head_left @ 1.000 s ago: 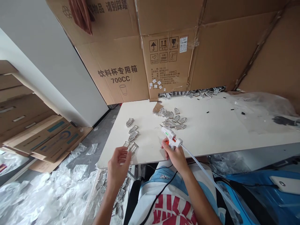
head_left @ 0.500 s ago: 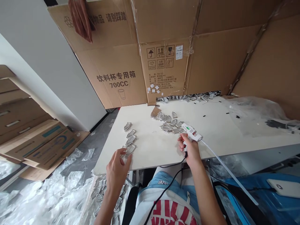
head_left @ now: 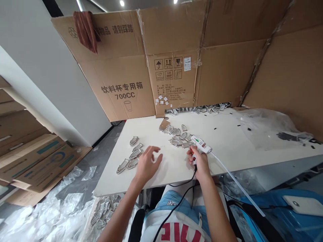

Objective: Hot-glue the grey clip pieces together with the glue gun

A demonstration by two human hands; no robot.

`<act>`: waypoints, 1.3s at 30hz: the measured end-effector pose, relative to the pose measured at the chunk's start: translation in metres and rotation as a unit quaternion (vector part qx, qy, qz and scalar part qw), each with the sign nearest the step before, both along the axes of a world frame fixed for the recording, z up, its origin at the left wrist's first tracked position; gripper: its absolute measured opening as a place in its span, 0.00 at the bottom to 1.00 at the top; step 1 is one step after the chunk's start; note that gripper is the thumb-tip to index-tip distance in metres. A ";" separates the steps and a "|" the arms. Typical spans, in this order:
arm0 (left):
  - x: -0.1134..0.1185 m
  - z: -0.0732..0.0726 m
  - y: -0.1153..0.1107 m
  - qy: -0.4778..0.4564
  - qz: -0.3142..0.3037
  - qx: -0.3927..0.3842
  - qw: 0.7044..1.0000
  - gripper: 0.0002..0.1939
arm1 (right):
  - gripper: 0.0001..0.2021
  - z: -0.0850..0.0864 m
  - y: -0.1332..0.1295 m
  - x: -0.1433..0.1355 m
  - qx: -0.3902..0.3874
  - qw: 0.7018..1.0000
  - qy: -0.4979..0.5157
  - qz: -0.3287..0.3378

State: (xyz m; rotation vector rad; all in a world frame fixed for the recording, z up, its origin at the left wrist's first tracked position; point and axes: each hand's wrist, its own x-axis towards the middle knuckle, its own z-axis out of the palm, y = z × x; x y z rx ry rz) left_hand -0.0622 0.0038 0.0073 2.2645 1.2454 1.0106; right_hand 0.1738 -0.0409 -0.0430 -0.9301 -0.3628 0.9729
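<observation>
My right hand (head_left: 199, 160) is wrapped round the grip of a white hot glue gun (head_left: 202, 145), a long glue stick (head_left: 237, 183) trailing from its back end. The gun's front end lies over a pile of small silver metal frames (head_left: 178, 138) on the white table. Fingers apart and holding nothing, my left hand (head_left: 150, 161) hovers over the table between that pile and a row of similar frames (head_left: 135, 154) to the left. A black cord (head_left: 180, 200) runs from the gun's grip across my lap.
A tall cardboard wall (head_left: 121, 70) closes off the table's back, with more frames (head_left: 207, 109) in a gap beneath it. Clear plastic sheeting (head_left: 264, 126) and a black glove (head_left: 289, 136) lie at right. Below the near left edge sits a box of frames (head_left: 104, 210).
My left hand has left the row of frames and moved right, toward the middle. One more frame now shows at the row's near left end. The right hand still holds the glue gun.
</observation>
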 end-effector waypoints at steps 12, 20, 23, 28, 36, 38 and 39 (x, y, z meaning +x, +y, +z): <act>0.094 -0.027 0.123 0.133 -0.186 0.101 0.968 0.18 | 0.27 -0.002 0.017 -0.007 -0.008 0.999 -0.031 0.019; 0.120 -0.021 0.184 0.203 -0.054 0.082 0.974 0.26 | 0.29 -0.003 0.027 -0.017 -0.017 0.997 -0.075 -0.001; 0.124 -0.026 0.195 0.247 -0.052 0.053 0.966 0.24 | 0.29 -0.004 0.027 -0.019 -0.015 0.997 -0.078 -0.004; 0.110 -0.038 0.178 0.235 -0.063 0.063 0.968 0.21 | 0.29 -0.009 0.028 -0.018 -0.015 0.997 -0.073 -0.005; 0.082 -0.038 0.142 0.195 -0.046 0.076 0.977 0.23 | 0.32 -0.010 0.044 -0.021 -0.048 0.996 -0.047 0.051; 0.080 -0.038 0.141 0.182 0.010 0.075 0.980 0.23 | 0.33 -0.009 0.045 -0.024 -0.036 0.996 -0.044 0.070; 0.079 -0.038 0.141 0.183 0.038 0.072 0.980 0.22 | 0.32 -0.009 0.044 -0.027 -0.028 0.996 -0.051 0.073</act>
